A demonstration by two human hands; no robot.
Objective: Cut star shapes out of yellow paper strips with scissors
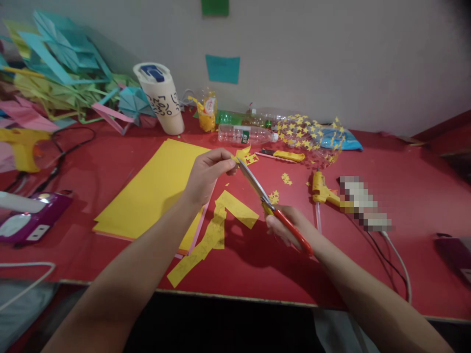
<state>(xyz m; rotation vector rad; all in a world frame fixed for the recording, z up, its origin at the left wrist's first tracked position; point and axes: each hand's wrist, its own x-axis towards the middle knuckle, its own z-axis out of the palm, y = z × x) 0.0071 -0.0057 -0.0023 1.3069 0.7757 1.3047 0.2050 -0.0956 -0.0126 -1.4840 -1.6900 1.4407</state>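
Over the red table (287,282), our left hand (211,174) pinches yellow paper (248,156) and our right hand (285,225) grips red-handled scissors (263,196).

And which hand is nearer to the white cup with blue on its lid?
Left. The left hand is on the near side of the white cup, a little to its right; the right hand is farther right and closer to the person.

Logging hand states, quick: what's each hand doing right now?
Left hand: closed, pinching yellow paper.
Right hand: closed around the red-handled scissors.
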